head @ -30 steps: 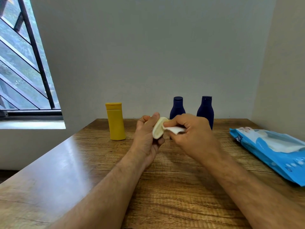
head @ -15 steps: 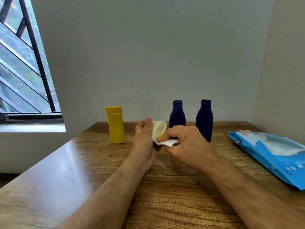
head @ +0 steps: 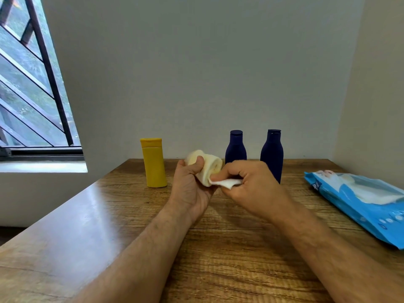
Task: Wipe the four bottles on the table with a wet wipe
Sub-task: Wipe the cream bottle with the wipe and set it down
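Observation:
My left hand (head: 192,184) grips a small cream bottle (head: 207,166) above the middle of the wooden table (head: 109,215), tilted with one end toward me. My right hand (head: 251,186) pinches a white wet wipe (head: 227,183) against the bottle's lower end. Behind them stand a yellow bottle (head: 154,162) on the left and two dark blue bottles, one (head: 235,147) just right of the cream bottle and a taller one (head: 272,154) further right. My hands hide the lower parts of both blue bottles.
A blue pack of wet wipes (head: 360,200) lies at the table's right edge, its flap open with a wipe showing. A grey wall stands close behind the bottles. A barred window (head: 32,84) is at the left, beyond the table.
My left hand has turned the cream bottle and lifted it slightly, while my right hand has slid the wipe down to its lower end. The standing bottles have not moved.

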The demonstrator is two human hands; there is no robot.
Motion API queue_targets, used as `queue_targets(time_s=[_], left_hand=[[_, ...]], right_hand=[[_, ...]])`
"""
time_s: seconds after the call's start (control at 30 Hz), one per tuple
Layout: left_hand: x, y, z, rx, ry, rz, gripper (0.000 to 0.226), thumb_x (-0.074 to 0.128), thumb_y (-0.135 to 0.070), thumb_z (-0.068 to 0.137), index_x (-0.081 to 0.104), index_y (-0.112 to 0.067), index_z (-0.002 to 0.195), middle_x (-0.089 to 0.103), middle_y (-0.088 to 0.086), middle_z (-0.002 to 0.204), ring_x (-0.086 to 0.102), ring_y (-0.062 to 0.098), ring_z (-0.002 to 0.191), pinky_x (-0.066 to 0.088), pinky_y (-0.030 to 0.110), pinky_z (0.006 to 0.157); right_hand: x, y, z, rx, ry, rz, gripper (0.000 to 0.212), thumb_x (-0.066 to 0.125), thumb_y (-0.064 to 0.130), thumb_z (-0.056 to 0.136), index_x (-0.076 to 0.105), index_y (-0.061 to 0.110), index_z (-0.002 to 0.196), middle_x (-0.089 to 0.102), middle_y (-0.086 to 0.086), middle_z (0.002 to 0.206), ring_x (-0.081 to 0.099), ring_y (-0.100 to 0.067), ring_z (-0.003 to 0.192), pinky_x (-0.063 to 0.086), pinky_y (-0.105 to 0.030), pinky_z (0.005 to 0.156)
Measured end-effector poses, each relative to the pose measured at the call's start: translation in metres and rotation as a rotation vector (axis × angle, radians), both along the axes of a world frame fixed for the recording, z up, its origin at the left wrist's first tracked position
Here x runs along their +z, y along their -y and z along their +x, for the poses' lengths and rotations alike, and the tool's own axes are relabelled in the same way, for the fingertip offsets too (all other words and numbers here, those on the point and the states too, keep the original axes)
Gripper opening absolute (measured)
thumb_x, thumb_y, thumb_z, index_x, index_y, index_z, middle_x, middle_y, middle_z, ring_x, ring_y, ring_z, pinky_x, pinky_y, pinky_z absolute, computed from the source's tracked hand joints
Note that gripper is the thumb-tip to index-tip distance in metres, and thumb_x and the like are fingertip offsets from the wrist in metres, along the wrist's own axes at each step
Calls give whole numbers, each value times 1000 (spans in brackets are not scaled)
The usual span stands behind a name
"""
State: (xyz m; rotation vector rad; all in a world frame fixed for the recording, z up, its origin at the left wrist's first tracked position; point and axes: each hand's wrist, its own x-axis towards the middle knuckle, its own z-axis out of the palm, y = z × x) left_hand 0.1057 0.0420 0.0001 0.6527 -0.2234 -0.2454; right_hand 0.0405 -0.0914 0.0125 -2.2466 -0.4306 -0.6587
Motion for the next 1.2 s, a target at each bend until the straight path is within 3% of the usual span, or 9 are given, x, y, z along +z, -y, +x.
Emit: queue_targets(time_s=[0.07,0.17,0.27,0.37,0.5,0.63,0.77,0.93,1.2], left_hand=[[2,-3,-2,-42,-26,7,42,53,-11,95,46,-7,137,60,24,120,67,32,88,60,44,64],[3,-5,-6,-134,-7,62,36,53,-22,85,51,1,112,58,15,78,57,22,59,50,30,57],[2,-7,-2,-112,5,5,51,69,-41,76,49,-8,109,48,10,71,42,17,55,36,30,59],[1,-7,1,-72,-4,19,68,81,-44,67,50,-10,117,48,10,71,45,19,59,41,35,65],[-1,-5,-1,135,18,217,39,65,-36,83,57,-7,108,57,10,75,53,19,65,43,31,61],[0,-2,-4,331,181,552,79,68,-48,66,46,-10,132,68,10,109,66,21,91,51,35,71],[-2,1,-4,414,286,739,47,62,-31,93,33,-24,129,56,1,112,60,13,96,48,29,73],[-13,7,4,458,417,979,70,65,-39,93,24,-31,149,53,1,131,58,16,113,52,41,98],[-23,-3,20,704,447,1256,84,78,-40,83,31,-21,150,52,5,140,49,22,129,46,39,106]], right_hand=[[-1,-1,1,29,-85,-116,19,77,18,84,77,33,95,69,22,92,63,4,88,54,-14,76],[-1,-3,-2,79,-93,-135,18,76,15,84,77,30,93,68,27,86,64,9,87,53,-11,74],[1,-1,-3,62,-16,-99,18,74,12,83,78,27,92,69,23,83,64,5,76,47,-9,61],[2,2,-2,3,49,-75,15,74,15,84,77,26,93,71,18,82,64,0,72,46,-10,57],[2,3,-3,-44,84,-38,15,74,14,84,77,26,93,68,20,78,62,1,73,44,-8,57],[2,5,-1,-66,80,-50,18,74,13,84,76,26,96,68,21,82,62,3,77,44,-7,60],[2,7,-1,-69,68,-52,19,73,14,84,76,27,98,69,19,85,63,3,81,47,-8,65],[1,7,0,-89,38,-106,17,72,16,85,75,29,97,69,19,86,62,3,80,46,-7,65],[-1,7,3,-88,-6,-73,18,71,16,87,75,30,98,68,20,86,61,6,79,44,-4,61]])
